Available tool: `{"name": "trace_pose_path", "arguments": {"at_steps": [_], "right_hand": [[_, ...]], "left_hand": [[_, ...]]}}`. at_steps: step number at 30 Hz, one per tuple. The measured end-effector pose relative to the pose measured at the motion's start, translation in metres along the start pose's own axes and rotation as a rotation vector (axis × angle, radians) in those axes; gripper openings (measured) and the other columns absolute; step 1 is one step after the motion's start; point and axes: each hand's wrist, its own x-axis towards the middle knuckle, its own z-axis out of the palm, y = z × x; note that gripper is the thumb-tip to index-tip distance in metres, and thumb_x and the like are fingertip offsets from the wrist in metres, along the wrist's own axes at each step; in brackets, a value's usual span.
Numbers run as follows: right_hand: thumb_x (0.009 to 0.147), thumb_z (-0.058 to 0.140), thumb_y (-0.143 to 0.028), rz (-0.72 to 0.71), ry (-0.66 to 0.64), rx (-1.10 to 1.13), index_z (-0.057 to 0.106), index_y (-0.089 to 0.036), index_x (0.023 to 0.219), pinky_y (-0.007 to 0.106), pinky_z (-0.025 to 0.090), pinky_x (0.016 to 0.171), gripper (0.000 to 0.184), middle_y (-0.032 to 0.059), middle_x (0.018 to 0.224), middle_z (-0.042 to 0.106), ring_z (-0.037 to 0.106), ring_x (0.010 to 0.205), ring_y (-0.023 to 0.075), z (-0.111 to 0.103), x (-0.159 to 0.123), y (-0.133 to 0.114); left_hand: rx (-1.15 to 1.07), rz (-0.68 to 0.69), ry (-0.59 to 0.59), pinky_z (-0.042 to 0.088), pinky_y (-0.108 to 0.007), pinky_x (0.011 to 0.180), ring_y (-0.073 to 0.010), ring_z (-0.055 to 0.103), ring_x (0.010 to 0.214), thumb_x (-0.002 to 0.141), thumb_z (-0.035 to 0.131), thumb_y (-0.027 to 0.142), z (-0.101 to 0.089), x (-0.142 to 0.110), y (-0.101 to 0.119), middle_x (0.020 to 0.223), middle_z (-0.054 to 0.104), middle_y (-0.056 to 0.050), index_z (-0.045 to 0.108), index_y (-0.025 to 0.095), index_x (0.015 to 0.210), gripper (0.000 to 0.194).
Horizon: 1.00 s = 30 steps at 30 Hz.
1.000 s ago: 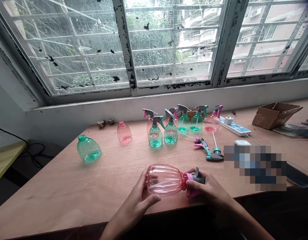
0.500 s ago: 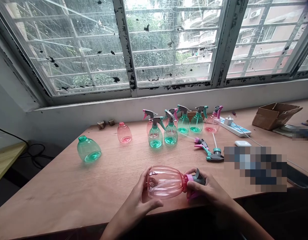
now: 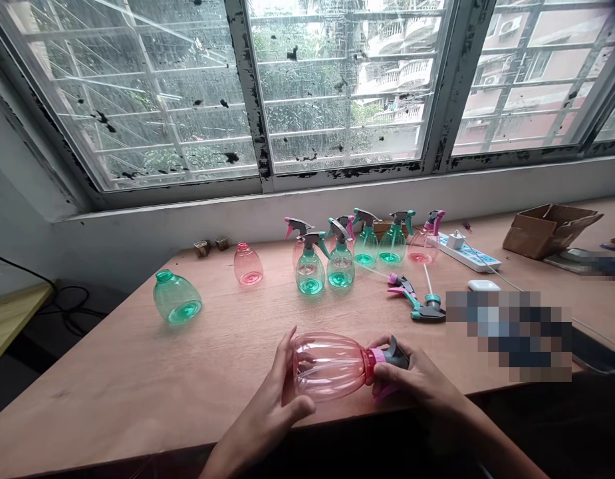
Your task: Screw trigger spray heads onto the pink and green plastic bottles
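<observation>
A clear pink spray bottle [image 3: 332, 364] lies on its side just above the near edge of the wooden table [image 3: 137, 379]. My left hand [image 3: 272, 406] wraps round its rounded base. My right hand [image 3: 417, 380] is closed on the grey and pink trigger head [image 3: 394, 356] at the bottle's neck. Both hands hold the same bottle.
Several finished green and pink spray bottles [image 3: 341, 261] stand in the middle of the table. A headless green bottle [image 3: 176, 297] and pink bottle [image 3: 248, 265] stand at left. Loose trigger heads [image 3: 417, 303], a power strip [image 3: 469, 253] and a cardboard box [image 3: 549, 229] are at right.
My left hand shifted its grip slightly round the bottle's base and the bottle dropped a little toward me. Nothing else moved.
</observation>
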Motion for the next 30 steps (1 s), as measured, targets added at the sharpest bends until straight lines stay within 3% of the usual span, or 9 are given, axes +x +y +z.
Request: {"name": "trace_pose_path", "arguments": {"at_steps": [4,9,18,21,26,30], "right_hand": [[0.075,0.08,-0.05,0.033,-0.034,0.023,0.058,-0.018,0.099,0.032,0.056,0.06,0.046,0.0041,0.071,0.077,0.073,0.063,0.0219,-0.002,0.0,0.001],[0.078,0.078,-0.051,0.041,-0.052,0.036,0.057,-0.018,0.1,0.031,0.056,0.057,0.045,0.0035,0.07,0.076,0.072,0.059,0.0206,-0.004,0.001,-0.002],[0.086,0.07,-0.05,0.057,-0.049,0.012,0.058,-0.015,0.1,0.026,0.054,0.053,0.039,0.0034,0.071,0.074,0.069,0.055,0.0169,-0.004,0.005,-0.005],[0.086,0.071,-0.049,0.062,-0.049,0.013,0.057,-0.015,0.102,0.028,0.055,0.055,0.04,0.0036,0.072,0.074,0.069,0.058,0.0178,-0.006,0.004,-0.005],[0.085,0.073,-0.046,0.075,-0.083,-0.03,0.056,-0.016,0.113,0.033,0.056,0.064,0.044,0.0036,0.074,0.075,0.071,0.066,0.0213,-0.013,-0.01,-0.02],[0.09,0.068,-0.042,-0.044,-0.143,-0.067,0.059,-0.017,0.116,0.044,0.056,0.083,0.037,0.0103,0.095,0.076,0.073,0.084,0.0274,-0.021,-0.024,-0.036]], "left_hand": [[0.029,-0.048,-0.006,0.024,-0.048,0.121,-0.0322,0.035,0.144,0.089,0.067,0.045,-0.001,-0.001,0.0,0.151,0.042,-0.012,0.022,0.025,0.154,0.081],[0.063,-0.031,-0.036,0.027,-0.048,0.12,-0.0331,0.032,0.145,0.085,0.072,0.029,0.001,-0.005,-0.001,0.159,0.031,-0.012,0.015,0.027,0.154,0.09],[0.25,0.035,0.012,0.022,-0.052,0.122,-0.0359,0.036,0.143,0.081,0.075,0.02,0.005,-0.001,-0.011,0.157,0.032,-0.014,0.02,0.027,0.151,0.089],[0.273,0.058,0.04,0.021,-0.051,0.123,-0.0364,0.033,0.145,0.079,0.078,0.021,0.006,0.0,-0.011,0.157,0.032,-0.014,0.022,0.027,0.15,0.091],[0.288,0.065,0.013,0.033,-0.049,0.119,-0.0335,0.041,0.141,0.078,0.081,0.025,0.008,0.0,0.0,0.153,0.039,-0.011,0.026,0.031,0.148,0.089],[0.36,0.057,0.045,0.031,-0.05,0.12,-0.0317,0.04,0.142,0.08,0.079,0.024,0.007,0.0,0.0,0.155,0.038,-0.01,0.023,0.033,0.15,0.09]]}}
